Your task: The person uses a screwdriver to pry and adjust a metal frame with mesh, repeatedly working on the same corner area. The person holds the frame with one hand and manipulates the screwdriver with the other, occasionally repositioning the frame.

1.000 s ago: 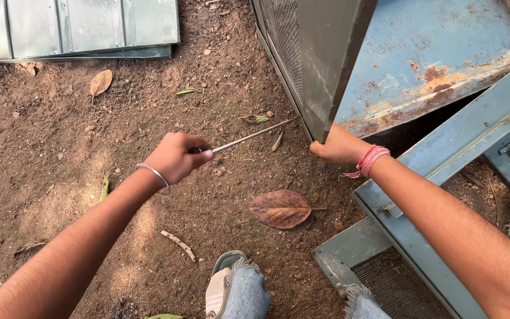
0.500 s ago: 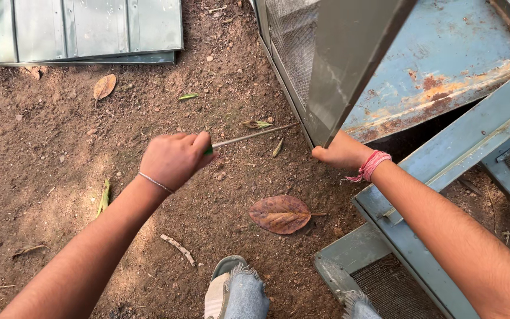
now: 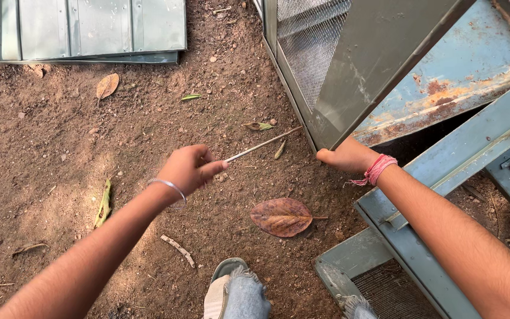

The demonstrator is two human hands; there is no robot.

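Gripping a thin metal rod (image 3: 264, 145) near its end, the left hand (image 3: 189, 169) is closed around it with fingers curled and thumb pressed along the shaft. The rod slants up and to the right over the bare soil (image 3: 149, 130), its far tip ending just short of the lower corner of the mesh-fronted metal panel (image 3: 349, 77). It looks light and stiff, narrow enough to roll or twist in the fingers, so a pinch close to the end gives reach but little leverage; a hold further along would likely steady it.

The right hand (image 3: 346, 156), with a red thread band (image 3: 379, 169) at the wrist, is closed under the bottom corner of that panel and props it tilted off the ground. The panel seems a rigid sheet-metal frame with wire mesh, probably fairly heavy and awkward, with thin folded edges that could bite into the palm; the corner and the frame rail look like the firmest places to hold, not the mesh.

Around them lie a rusted blue metal sheet (image 3: 461, 77) behind the panel, a blue-grey frame (image 3: 444, 177) beneath the right forearm, a ribbed grey tray (image 3: 90, 29) at the top left, and a large brown dry leaf (image 3: 281, 217) between the arms. A silver bangle (image 3: 169, 186) circles the left wrist.
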